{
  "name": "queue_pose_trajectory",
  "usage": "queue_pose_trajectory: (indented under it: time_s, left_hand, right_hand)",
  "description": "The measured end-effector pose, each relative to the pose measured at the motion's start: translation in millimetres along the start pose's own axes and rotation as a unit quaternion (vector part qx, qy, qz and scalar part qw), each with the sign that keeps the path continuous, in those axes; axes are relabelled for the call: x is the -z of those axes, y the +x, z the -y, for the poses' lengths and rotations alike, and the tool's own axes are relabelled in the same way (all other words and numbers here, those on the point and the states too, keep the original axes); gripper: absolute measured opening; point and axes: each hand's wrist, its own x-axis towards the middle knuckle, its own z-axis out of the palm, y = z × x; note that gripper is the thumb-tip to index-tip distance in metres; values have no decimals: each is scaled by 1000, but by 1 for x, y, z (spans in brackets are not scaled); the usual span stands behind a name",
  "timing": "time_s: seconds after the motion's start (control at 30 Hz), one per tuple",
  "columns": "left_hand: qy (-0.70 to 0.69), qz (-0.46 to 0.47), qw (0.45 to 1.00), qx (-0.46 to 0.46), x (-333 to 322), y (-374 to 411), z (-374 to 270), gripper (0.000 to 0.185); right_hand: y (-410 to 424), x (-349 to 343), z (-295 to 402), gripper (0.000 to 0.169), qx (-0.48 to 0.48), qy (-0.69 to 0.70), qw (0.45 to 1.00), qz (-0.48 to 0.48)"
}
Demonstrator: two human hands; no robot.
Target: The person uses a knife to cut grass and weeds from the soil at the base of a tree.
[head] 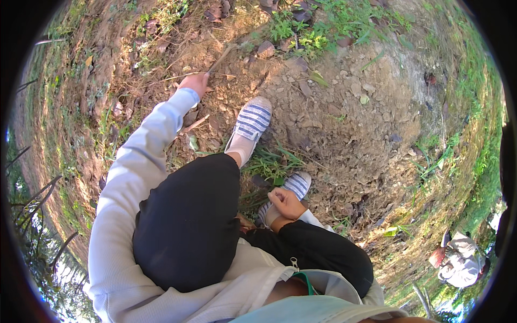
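Note:
My left hand [194, 84] reaches out over the dry soil, its fingers closed around a thin brown stick [220, 60]. The stick's far end points up and to the right, toward leaf litter. A pale straw [224, 74] crosses just beside the fingers. My right hand [288, 204] is curled closed near my ankle, in front of one striped slip-on shoe [298, 185]; nothing shows in its grasp, and the palm is hidden. The other striped shoe [254, 115] stands flat on the ground, between the two hands.
Green weeds [311, 34] grow at the top, and a grass tuft [272, 163] lies between my feet. Crumbly bare soil [355, 129] spreads to the right. A broken stick [194, 124] lies below my left hand. Another person [462, 262] is low at the far right; bare branches [40, 194] stand at left.

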Motion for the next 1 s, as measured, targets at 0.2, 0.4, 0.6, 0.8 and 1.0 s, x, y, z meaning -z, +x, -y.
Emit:
queue_pose_trajectory:
  time_s: [0.2,0.4,0.6,0.8,1.0]
  left_hand:
    - [5,-11,999,43,24,-29,30,44]
    - [-18,36,995,-94,57,36,-102,42]
    - [124,102,937,-311,34,78,-194,33]
    - [131,186,969,-94,45,102,-108,39]
    - [222,39,973,43,113,87,80,48]
  right_hand:
    - [1,-1,-1,19,14,-5,1000,-3]
    - [1,0,-3,19,10,2,1000,-17]
    - [5,-2,2,19,-6,16,1000,-17]
    - [4,-1,-9,21,4,-2,1000,-23]
    - [10,-2,-1,20,8,7,1000,-3]
